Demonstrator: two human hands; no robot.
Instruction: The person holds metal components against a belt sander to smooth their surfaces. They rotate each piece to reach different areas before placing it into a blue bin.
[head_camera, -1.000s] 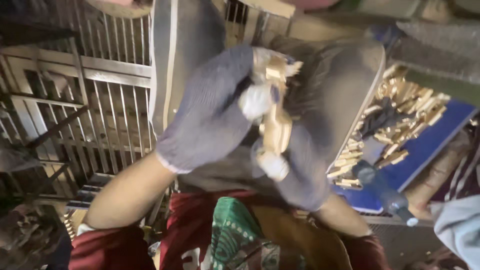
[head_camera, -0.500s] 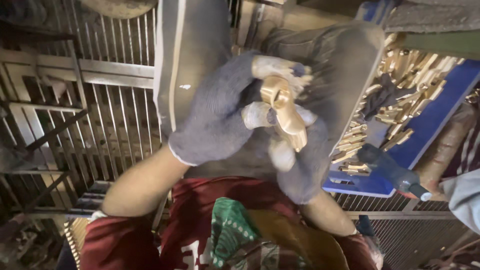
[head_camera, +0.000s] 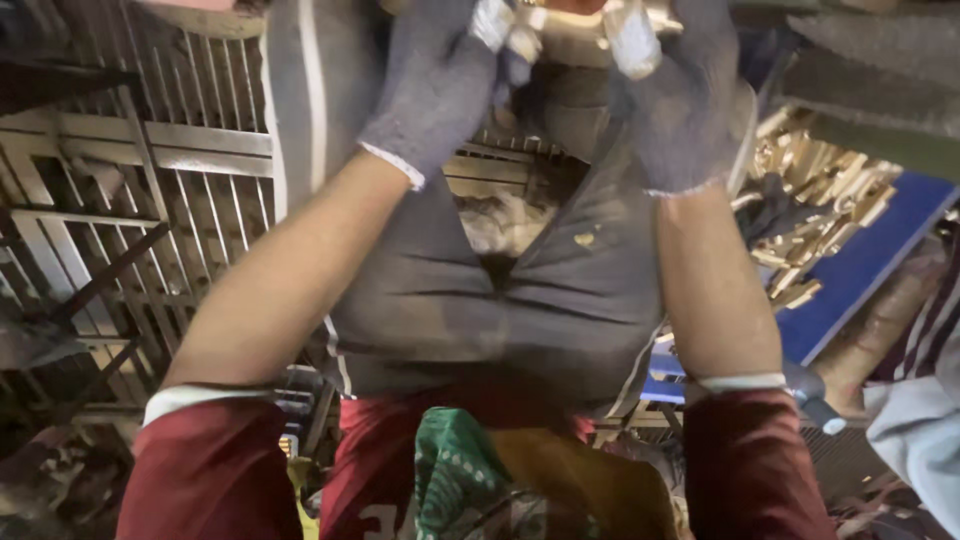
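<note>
Two gloved hands fill the top of the head view, both yours, raised well above your lap. Your left hand (head_camera: 440, 85) wears a grey knit glove with a white cuff, and its fingers curl around the left end of a brass part (head_camera: 570, 30) at the very top edge of the picture. Your right hand (head_camera: 680, 100), in the same kind of glove, clamps the right end of that part, with white fingertips (head_camera: 632, 40) pressed against the metal. So the part sits between your two hands, gripped from both sides, and most of it is cut off by the frame, so its shape cannot be told.

Below your hands, your bare forearms run down to dark red sleeves (head_camera: 210, 470) with white hems. A grey dusty cloth (head_camera: 500, 300) hangs between your arms and sags over your lap; a small golden chip lies on it near the middle fold. Under the cloth you can see a green and orange patterned fabric (head_camera: 470, 490) at the bottom edge.

To your right, a heap of brass pieces (head_camera: 820, 200) lies on a blue tray (head_camera: 870, 260), well apart from your hands. To your left stands a grey metal rack (head_camera: 130, 200) of thin vertical bars. At the lower right corner, a sleeve (head_camera: 920, 430) of another person, pale with a striped part above it, comes into view, close to the tray.
</note>
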